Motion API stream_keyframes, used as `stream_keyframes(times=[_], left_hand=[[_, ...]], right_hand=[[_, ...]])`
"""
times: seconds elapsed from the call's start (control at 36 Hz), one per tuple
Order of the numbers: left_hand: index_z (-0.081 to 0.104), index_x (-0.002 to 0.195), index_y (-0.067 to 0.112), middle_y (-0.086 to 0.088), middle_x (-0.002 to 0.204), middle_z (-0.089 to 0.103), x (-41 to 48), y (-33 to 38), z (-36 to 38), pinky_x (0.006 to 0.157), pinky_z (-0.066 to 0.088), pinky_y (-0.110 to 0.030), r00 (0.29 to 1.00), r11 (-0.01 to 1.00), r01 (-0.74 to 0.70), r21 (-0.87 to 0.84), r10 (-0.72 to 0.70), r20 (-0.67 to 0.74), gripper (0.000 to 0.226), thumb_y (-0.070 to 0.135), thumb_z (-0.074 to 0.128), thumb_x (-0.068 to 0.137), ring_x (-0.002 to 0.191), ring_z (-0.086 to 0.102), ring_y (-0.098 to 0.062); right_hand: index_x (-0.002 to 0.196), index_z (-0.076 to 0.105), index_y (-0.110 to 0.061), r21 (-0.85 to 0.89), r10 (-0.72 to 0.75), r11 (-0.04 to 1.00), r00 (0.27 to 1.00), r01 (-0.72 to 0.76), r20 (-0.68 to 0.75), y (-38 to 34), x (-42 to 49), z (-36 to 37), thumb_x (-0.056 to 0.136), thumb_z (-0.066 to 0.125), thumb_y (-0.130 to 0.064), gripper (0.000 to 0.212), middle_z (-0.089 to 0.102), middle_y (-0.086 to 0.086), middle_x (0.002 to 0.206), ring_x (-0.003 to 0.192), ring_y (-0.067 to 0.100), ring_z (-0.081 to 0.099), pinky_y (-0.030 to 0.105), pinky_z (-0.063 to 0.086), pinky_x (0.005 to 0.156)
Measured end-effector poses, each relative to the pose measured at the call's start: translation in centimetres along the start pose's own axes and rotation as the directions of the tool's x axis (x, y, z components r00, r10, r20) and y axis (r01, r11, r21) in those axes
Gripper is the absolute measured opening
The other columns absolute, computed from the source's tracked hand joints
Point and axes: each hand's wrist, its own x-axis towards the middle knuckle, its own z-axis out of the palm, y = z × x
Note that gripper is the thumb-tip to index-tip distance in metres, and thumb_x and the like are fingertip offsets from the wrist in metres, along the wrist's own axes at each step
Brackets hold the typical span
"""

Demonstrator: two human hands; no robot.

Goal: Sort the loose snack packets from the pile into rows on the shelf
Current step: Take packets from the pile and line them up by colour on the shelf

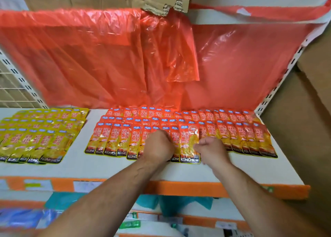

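Observation:
Orange snack packets (238,134) lie in overlapping rows across the middle and right of the white shelf (100,168). Yellow packets (41,138) of the same brand lie in rows at the left. My left hand (157,145) rests on the front row of orange packets, fingers curled down over them. My right hand (211,150) sits just right of it, thumb against the edge of the top front packet (188,143). The fingertips of both hands are hidden, so the grip is unclear.
Red plastic sheeting (107,57) hangs behind the shelf. Torn cardboard (161,0) sits above it. An orange price strip (197,188) runs along the shelf's front edge, with lower shelves of goods beneath. A cardboard box (308,111) stands at the right.

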Motion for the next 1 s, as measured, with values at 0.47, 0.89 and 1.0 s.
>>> stream_keyframes(times=[0.47, 0.89, 1.0], left_hand=[[0.058, 0.075, 0.011, -0.01, 0.077, 0.069, 0.0, -0.3, 0.9, 0.056, 0.042, -0.032, 0.993, 0.994, -0.084, 0.075, 0.089, -0.075, 0.008, 0.009, 0.056, 0.082, 0.067, 0.061, -0.028], [0.055, 0.095, 0.014, -0.005, 0.091, 0.057, -1.4, -1.4, -0.6, 0.059, 0.04, -0.034, 0.943, 0.932, -0.284, 0.226, 0.314, -0.111, 0.014, 0.027, 0.053, 0.092, 0.08, 0.059, -0.029], [0.056, 0.101, 0.014, -0.003, 0.095, 0.056, -1.6, -2.1, -0.9, 0.064, 0.046, -0.033, 0.943, 0.924, -0.294, 0.245, 0.322, -0.084, 0.017, 0.028, 0.055, 0.092, 0.079, 0.057, -0.024]], right_hand=[[0.094, 0.063, 0.007, 0.048, 0.094, 0.994, 0.996, -0.094, 0.005, -0.8, -1.1, -0.8, 0.089, 0.068, -0.007, 0.016, 0.047, 0.007, 0.071, 0.055, 0.021, 0.048, 0.028, 0.047, 0.047], [0.076, 0.061, -0.004, -0.253, 0.071, 0.964, 0.997, -0.077, -0.033, -2.0, -0.3, -0.8, 0.088, 0.069, -0.013, 0.017, 0.062, 0.019, 0.062, 0.042, 0.023, 0.057, 0.035, 0.054, 0.057], [0.054, 0.053, -0.01, -0.398, 0.008, 0.916, 0.995, -0.048, -0.101, -2.0, -0.2, -0.1, 0.08, 0.063, -0.011, 0.028, 0.05, 0.011, 0.047, 0.046, 0.031, 0.061, 0.033, 0.052, 0.052]])
